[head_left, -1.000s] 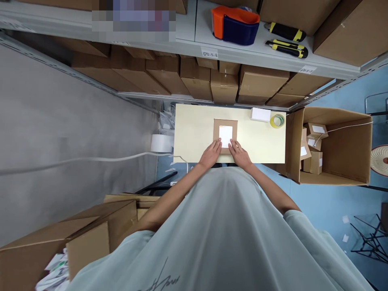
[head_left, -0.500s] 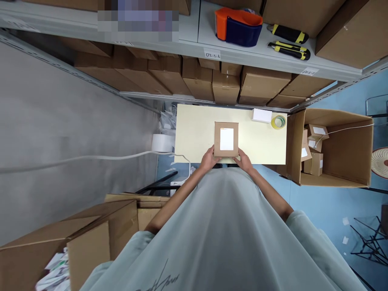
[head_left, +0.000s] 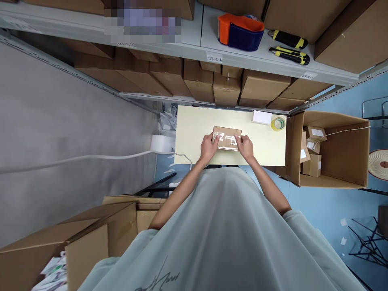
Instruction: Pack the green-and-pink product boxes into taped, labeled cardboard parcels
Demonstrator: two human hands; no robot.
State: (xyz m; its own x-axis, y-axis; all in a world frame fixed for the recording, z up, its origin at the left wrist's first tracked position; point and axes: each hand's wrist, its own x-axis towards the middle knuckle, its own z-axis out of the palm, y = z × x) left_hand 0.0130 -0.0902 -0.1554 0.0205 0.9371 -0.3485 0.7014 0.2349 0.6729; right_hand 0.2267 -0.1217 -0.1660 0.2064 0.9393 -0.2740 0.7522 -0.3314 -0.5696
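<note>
A small cardboard box [head_left: 227, 140] is held between my two hands over the pale yellow tabletop [head_left: 194, 121]. Shiny clear tape glints on the face turned toward me. My left hand [head_left: 209, 147] grips its left end, thumb on the near face. At the right end my right hand [head_left: 245, 146] holds on the same way, thumb pressed against the taped face. The white label seen on the box earlier is out of sight now. Behind and to the right of the box, a white box [head_left: 262, 117] and a roll of tape [head_left: 278, 124] rest on the tabletop.
A large open carton [head_left: 348, 149] with several small labelled boxes stands right of the table. Shelves [head_left: 182, 36] full of cartons rise behind it, holding an orange-and-blue tape dispenser [head_left: 241, 33] and two utility knives [head_left: 289, 48]. A white cable [head_left: 100, 157] crosses at left.
Both hands have tipped the box, so its labelled face has given way to a taped one. My hands have moved slightly up and away from my body, thumbs now on the near face.
</note>
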